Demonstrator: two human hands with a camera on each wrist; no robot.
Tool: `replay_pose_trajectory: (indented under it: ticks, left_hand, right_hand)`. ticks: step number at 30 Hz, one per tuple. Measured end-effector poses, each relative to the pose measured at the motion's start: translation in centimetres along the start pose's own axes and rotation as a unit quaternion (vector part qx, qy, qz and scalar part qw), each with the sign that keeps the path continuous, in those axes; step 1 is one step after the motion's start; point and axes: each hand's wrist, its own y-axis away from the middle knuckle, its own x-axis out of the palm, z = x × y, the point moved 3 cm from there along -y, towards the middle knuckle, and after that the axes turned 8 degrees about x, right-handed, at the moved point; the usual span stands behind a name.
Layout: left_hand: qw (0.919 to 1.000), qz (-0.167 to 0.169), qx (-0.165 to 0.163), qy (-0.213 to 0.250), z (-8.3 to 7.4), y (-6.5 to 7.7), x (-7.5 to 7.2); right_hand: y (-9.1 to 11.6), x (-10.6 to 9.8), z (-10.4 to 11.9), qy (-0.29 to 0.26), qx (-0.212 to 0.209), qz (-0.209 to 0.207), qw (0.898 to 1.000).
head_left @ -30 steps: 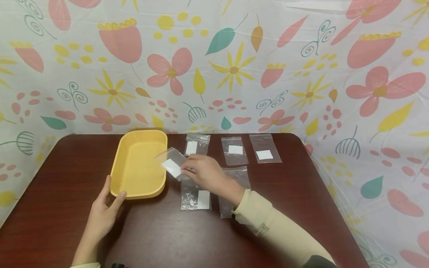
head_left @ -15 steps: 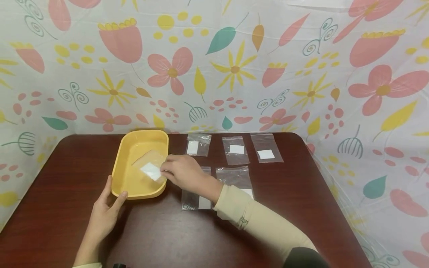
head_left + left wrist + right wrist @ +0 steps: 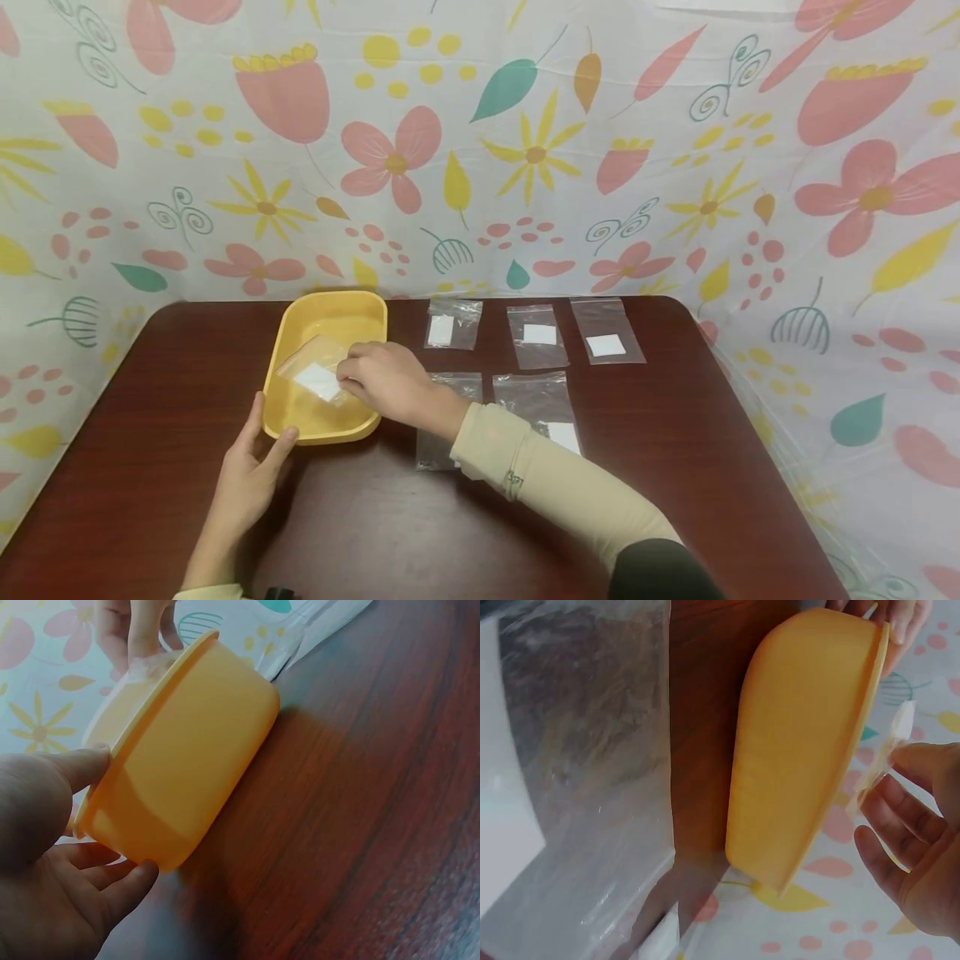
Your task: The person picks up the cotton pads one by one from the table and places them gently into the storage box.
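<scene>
A yellow plastic tray (image 3: 335, 310) stands at the left of the table. My left hand (image 3: 251, 471) grips its near-left corner, thumb at the rim and fingers against the outer wall in the left wrist view. Above the tray's inside, my right hand (image 3: 393, 382) pinches a clear zip bag (image 3: 318, 381) by its right edge. A white label shows on this bag, which hangs tilted over the rim in the right wrist view. Several similar bags lie flat to the right; one nearer bag (image 3: 448, 382) is partly covered by the right forearm.
Along the back lie a small zip bag (image 3: 453, 323), another labelled bag (image 3: 538, 335) and a longer bag (image 3: 609, 333). A larger bag (image 3: 534, 398) lies nearer, beside the right sleeve. A flower-patterned curtain (image 3: 480, 192) hangs behind the dark wooden table (image 3: 675, 467).
My right hand has moved left with the zip bag, from beside the tray to over its inside. My left hand keeps its grip on the tray's corner.
</scene>
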Motion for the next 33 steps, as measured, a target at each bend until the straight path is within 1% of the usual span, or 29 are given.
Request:
replay_pose_trajectory:
  ticks: [5,12,21,29,33]
  left_hand:
    - [1.0000,-0.003,-0.003,0.008,0.0,0.0,0.2]
    - [0.9999,-0.008,0.005,0.005,0.0,-0.2,0.1]
    - [1.0000,-0.009,0.002,0.002,0.2,0.0,0.1]
    - [0.9999,-0.009,0.006,0.006,0.2,0.0,0.2]
    - [0.9999,-0.011,0.005,0.007,0.3,0.1,0.2]
  right_hand:
    - [-0.2,0.6,0.0,-0.001,-0.002,-0.002,1.000]
    - [-0.5,1.1,0.1,0.000,0.005,-0.005,1.000]
    - [-1.2,2.3,0.5,0.017,0.018,0.019,1.000]
    - [-1.3,3.8,0.4,0.044,0.038,0.052,0.997]
    - [-1.3,4.2,0.4,0.049,0.039,0.063,0.996]
